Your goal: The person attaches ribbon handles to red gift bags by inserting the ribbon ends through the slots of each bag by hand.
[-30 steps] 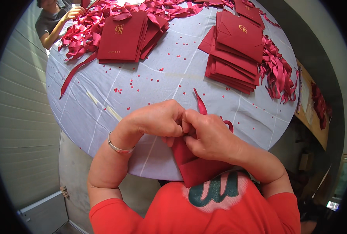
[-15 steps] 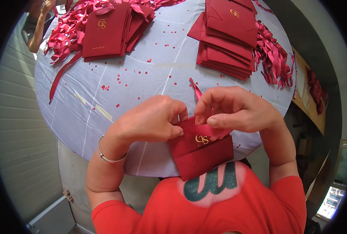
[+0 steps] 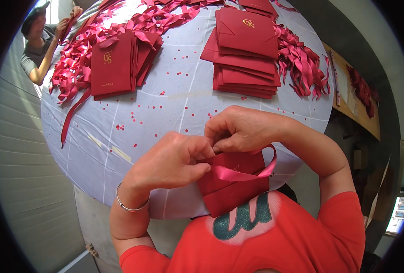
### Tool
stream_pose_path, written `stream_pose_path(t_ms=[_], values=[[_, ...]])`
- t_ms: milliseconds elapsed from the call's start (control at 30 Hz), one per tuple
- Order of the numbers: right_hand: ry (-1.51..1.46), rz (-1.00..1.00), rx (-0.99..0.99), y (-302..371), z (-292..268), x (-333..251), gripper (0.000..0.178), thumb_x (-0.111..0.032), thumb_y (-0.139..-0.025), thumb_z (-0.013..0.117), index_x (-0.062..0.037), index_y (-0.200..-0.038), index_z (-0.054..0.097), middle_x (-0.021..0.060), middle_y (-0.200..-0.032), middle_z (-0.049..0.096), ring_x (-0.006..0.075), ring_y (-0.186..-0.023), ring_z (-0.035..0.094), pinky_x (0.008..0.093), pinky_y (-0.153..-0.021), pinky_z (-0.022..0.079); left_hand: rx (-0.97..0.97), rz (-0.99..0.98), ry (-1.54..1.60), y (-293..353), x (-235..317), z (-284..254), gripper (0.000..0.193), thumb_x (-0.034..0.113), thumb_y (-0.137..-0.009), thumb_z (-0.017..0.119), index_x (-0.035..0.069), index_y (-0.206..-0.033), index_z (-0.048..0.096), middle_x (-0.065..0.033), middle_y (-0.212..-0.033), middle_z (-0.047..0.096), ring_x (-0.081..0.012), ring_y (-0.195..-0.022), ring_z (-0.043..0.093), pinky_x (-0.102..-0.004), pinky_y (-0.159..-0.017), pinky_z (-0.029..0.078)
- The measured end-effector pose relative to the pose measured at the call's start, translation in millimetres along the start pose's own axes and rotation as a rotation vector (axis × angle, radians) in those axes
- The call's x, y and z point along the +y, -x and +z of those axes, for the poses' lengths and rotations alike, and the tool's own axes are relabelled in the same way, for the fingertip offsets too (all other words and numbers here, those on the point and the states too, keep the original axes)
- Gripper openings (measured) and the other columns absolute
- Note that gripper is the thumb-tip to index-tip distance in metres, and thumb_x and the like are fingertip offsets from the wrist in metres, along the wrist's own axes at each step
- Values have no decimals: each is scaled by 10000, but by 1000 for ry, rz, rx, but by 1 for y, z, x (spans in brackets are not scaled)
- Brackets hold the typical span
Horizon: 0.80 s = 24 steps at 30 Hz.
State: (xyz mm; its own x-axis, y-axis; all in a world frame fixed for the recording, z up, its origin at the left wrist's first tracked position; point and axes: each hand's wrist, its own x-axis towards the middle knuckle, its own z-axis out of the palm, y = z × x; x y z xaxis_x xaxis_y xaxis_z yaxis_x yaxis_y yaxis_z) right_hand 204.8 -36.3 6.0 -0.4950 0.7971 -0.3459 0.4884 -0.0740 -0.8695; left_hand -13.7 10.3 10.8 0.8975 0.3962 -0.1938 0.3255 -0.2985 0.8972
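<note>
A small dark red paper bag (image 3: 233,193) with gold print lies folded at the table's near edge, against my red shirt. My left hand (image 3: 168,159) pinches its upper left edge between thumb and fingers. Close beside it, my right hand (image 3: 240,129) is closed at the bag's top edge, fingertips pressed together. A pink satin ribbon (image 3: 240,176) runs from near my left thumb across the bag's front, then loops up on the right and passes under my right hand. The ribbon's end at my right fingertips is hidden.
Stacked red bags (image 3: 247,54) stand at the far right beside a heap of ribbons (image 3: 306,63). More bags (image 3: 113,63) and ribbons (image 3: 74,68) lie at the far left. Small red paper dots litter the pale tablecloth (image 3: 165,118). Another person (image 3: 38,50) works at the far left.
My right hand has moved left and closed at the bag's top, next to my left hand. The ribbon, which stuck up beyond the bag, now loops over its front. The view has shifted.
</note>
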Motion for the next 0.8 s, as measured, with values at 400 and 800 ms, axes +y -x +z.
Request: stream_pose_path(t_ms=[400, 800], values=[[-302, 233, -319, -22, -1, -8, 248, -26, -841, 689, 12, -1077, 625, 14, -873, 685, 60, -782, 592, 221, -667, 474, 167, 188, -135, 10, -1, 10, 197, -2, -697, 766, 38, -786, 595, -97, -686, 677, -233, -594, 669, -308, -565, 515], [-240, 329, -215, -27, 13, -10, 278, -54, -756, 717, -10, -1024, 654, 15, -836, 687, 77, -732, 594, 240, -599, 458, 201, 206, -214, 13, -3, 15, 225, 34, -689, 792, 62, -781, 588, -89, -669, 655, -271, -591, 651, -318, -541, 496]])
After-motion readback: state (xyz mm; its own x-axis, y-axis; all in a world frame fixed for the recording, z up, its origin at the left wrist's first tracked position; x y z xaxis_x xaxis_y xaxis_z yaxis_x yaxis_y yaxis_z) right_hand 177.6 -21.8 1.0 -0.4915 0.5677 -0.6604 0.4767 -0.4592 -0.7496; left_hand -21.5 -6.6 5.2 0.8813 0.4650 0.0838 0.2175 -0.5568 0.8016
